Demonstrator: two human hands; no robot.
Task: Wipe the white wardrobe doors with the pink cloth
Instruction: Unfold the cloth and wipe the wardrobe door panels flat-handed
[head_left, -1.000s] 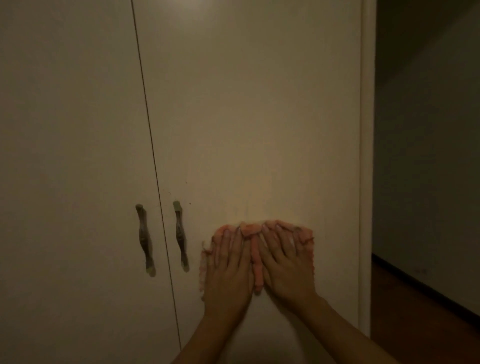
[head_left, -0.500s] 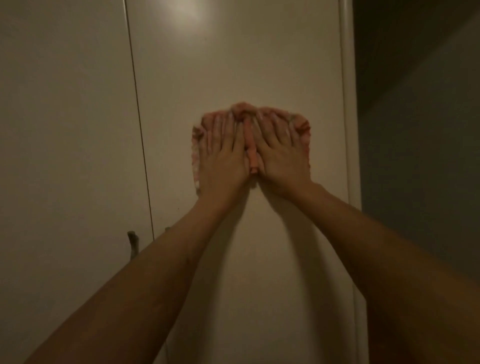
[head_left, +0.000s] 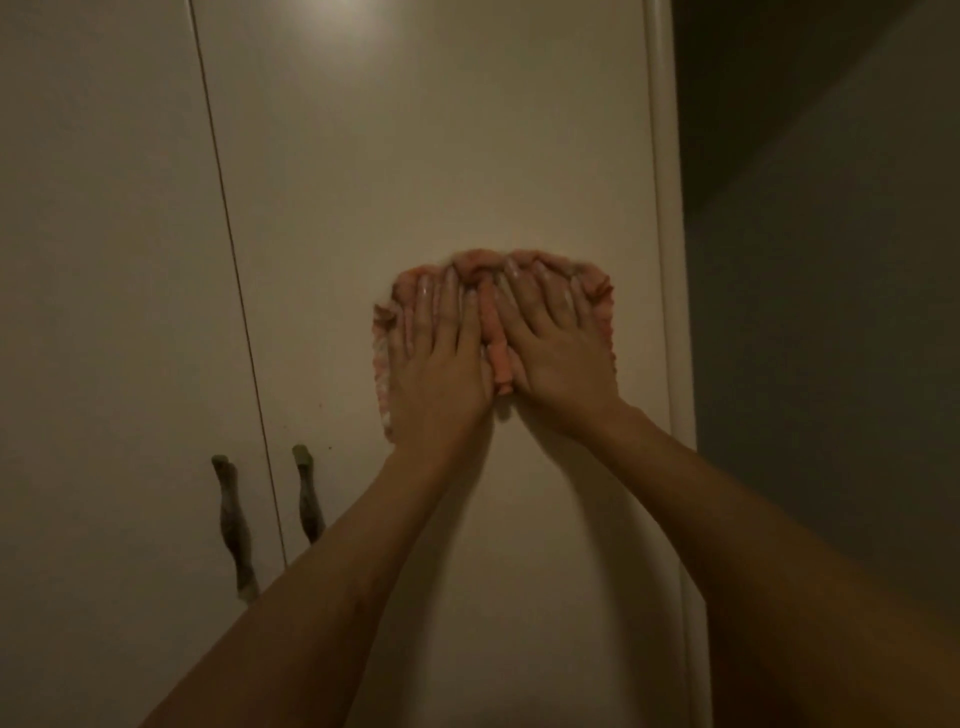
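Head view: both palms lie flat, fingers together, pressing the pink cloth against the right wardrobe door — left hand and right hand side by side, probably to spread pressure evenly. Neither hand closes around the cloth; it is pinned, not gripped, with a ridge bunched between them. Its right edge sits near the door's rounded frame. Open door surface remains above and below. The handles stand lower left, apart — dim light blurs them.

two bare forearms, no sleeves; short, glossy fingernails.
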